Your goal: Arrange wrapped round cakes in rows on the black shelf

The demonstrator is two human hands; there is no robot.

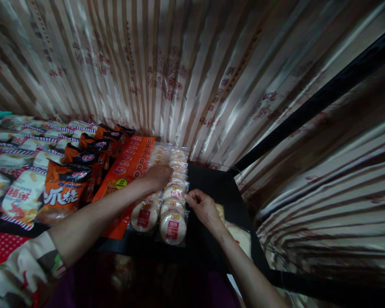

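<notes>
Two rows of overlapping rice cracker packets (173,224) in clear wrappers with red labels lie on a black table. My left hand (160,176) reaches across from the left and rests closed on the middle of the rows, its fingertips partly hidden against the wrappers. At the right edge of the near row, my right hand (205,208) pinches the side of a packet's clear wrapper between thumb and fingers. Just left of the rows lies a flat orange printed snack package (136,154), partly covered by my left forearm.
Orange-and-black snack bags (62,188) stand in a line at the left, beside several rows of white snack bags (22,194). A pale packet (239,235) lies under my right wrist. Pleated patterned curtain (167,64) hangs behind, and a black pole (314,102) slants at right.
</notes>
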